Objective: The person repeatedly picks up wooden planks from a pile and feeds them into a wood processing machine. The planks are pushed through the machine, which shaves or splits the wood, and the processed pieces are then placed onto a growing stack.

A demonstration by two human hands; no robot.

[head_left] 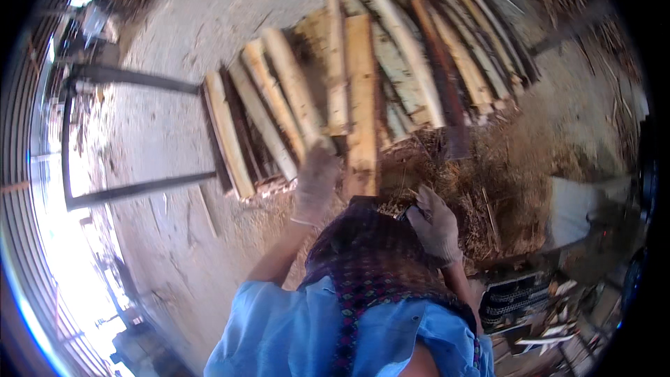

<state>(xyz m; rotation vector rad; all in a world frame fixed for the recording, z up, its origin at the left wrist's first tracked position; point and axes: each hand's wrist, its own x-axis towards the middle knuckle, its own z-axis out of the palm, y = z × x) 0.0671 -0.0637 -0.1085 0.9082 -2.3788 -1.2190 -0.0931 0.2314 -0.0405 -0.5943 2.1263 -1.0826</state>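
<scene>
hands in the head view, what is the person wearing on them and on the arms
Both the left hand and the right hand wear light grey-beige work gloves that look worn and dusty, with snug cuffs at the wrists. The forearms are bare below the gloves. Light blue short sleeves cover the upper arms, and a dark patterned cloth in purple and red hangs over the chest.

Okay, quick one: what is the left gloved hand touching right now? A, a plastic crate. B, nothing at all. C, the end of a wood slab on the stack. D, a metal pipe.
C: the left hand reaches up onto the near end of a wood slab in the stack.
</scene>
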